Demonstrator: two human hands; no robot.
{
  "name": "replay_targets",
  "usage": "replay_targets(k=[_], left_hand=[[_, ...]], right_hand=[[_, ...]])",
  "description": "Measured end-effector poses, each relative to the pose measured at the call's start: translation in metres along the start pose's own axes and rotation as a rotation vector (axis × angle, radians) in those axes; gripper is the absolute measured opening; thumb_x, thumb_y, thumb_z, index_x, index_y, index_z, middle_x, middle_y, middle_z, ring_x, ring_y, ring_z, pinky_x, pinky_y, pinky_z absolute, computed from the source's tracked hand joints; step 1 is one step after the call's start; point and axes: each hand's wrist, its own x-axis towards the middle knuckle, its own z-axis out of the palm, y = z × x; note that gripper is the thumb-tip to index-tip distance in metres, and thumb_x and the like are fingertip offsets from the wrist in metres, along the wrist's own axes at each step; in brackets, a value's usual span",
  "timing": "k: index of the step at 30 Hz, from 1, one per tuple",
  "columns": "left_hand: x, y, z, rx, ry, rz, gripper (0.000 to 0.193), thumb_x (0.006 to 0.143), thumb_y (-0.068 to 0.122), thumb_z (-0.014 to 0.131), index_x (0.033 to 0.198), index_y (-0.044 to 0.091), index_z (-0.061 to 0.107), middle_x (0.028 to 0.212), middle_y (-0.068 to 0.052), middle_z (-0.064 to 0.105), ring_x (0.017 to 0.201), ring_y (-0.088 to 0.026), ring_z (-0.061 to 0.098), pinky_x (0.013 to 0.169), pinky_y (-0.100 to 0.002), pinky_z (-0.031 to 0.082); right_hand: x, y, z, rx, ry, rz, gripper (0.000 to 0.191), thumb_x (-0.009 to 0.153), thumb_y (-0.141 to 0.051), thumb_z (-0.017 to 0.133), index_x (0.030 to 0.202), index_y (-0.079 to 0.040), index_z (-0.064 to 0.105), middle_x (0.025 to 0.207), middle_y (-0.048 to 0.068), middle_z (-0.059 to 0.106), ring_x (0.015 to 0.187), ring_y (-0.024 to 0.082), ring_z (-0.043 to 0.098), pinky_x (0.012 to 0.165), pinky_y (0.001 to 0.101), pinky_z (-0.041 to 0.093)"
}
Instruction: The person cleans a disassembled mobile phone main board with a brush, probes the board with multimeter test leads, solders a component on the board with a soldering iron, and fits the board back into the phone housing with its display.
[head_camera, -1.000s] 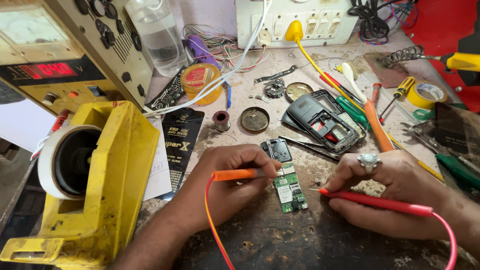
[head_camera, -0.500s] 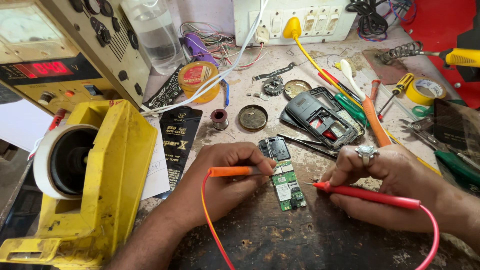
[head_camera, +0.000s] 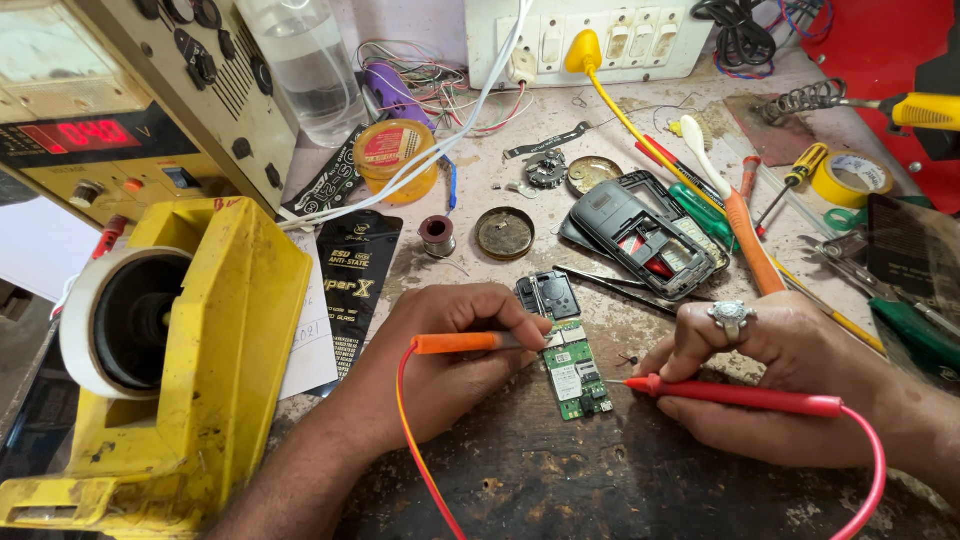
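Note:
A small green circuit board (head_camera: 572, 372) lies flat on the worn workbench (head_camera: 560, 480). My left hand (head_camera: 440, 350) grips an orange test probe (head_camera: 465, 343) whose tip rests on the board's upper left edge. My right hand (head_camera: 770, 375), with a ring on one finger, grips a red test probe (head_camera: 740, 396) whose tip points at the board's right side, just short of it. Both probes trail red leads toward me. A small black module (head_camera: 547, 296) sits at the board's far end.
A yellow tape dispenser (head_camera: 190, 350) stands at left, in front of a power supply with a red display (head_camera: 80, 135). Behind the board lie an opened phone housing (head_camera: 640, 235), tweezers, screwdrivers (head_camera: 745, 235), a solder spool (head_camera: 436, 234), a flux tin (head_camera: 504, 232) and a socket strip (head_camera: 580, 40).
The view has shifted slightly. Both hands stay on their probes at the board; the red probe tip has drawn a little to the right of the board's edge.

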Motion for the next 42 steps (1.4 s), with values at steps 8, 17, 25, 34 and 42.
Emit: replay_targets(k=[8,17,25,34,42], left_hand=[[0.0,0.001,0.0,0.001,-0.001,-0.01,0.01,0.083,0.004,0.071,0.092,0.005,0.073,0.103,-0.005,0.083,0.097,-0.009,0.077,0.084,-0.026,0.061],[0.002,0.003,-0.001,-0.009,-0.008,-0.043,0.009,0.084,0.006,0.073,0.093,0.006,0.074,0.104,-0.005,0.083,0.104,-0.008,0.077,0.087,-0.025,0.06],[0.003,0.004,0.0,-0.14,-0.019,-0.082,0.027,0.083,0.006,0.075,0.108,0.009,0.067,0.104,-0.003,0.079,0.103,-0.007,0.075,0.085,-0.025,0.061],[0.002,0.004,0.001,-0.082,-0.012,-0.101,0.017,0.085,0.009,0.077,0.101,0.007,0.071,0.09,-0.001,0.077,0.082,-0.004,0.068,0.071,-0.023,0.056],[0.003,0.012,-0.001,0.083,0.048,-0.154,0.019,0.08,0.019,0.081,0.095,0.008,0.074,0.078,0.003,0.076,0.073,-0.002,0.067,0.066,-0.022,0.055]], right_hand=[[0.001,0.001,0.001,-0.014,-0.001,0.01,0.016,0.085,-0.021,0.082,0.084,-0.015,0.068,0.094,-0.002,0.08,0.09,0.009,0.078,0.075,0.0263,0.06],[0.001,0.001,0.0,-0.04,-0.02,0.055,0.015,0.084,-0.024,0.083,0.084,-0.016,0.07,0.095,-0.002,0.081,0.088,0.009,0.078,0.074,0.0267,0.06],[0.001,0.001,0.002,-0.034,-0.002,0.023,0.015,0.084,-0.022,0.082,0.085,-0.016,0.069,0.096,-0.003,0.08,0.089,0.009,0.078,0.075,0.0268,0.06],[0.001,0.001,0.004,-0.033,0.008,0.027,0.015,0.083,-0.021,0.082,0.085,-0.016,0.069,0.096,-0.003,0.08,0.087,0.009,0.077,0.075,0.0268,0.06],[0.001,0.002,0.004,-0.03,-0.007,0.047,0.016,0.083,-0.022,0.083,0.085,-0.016,0.068,0.096,-0.003,0.079,0.087,0.009,0.077,0.074,0.0269,0.06]])
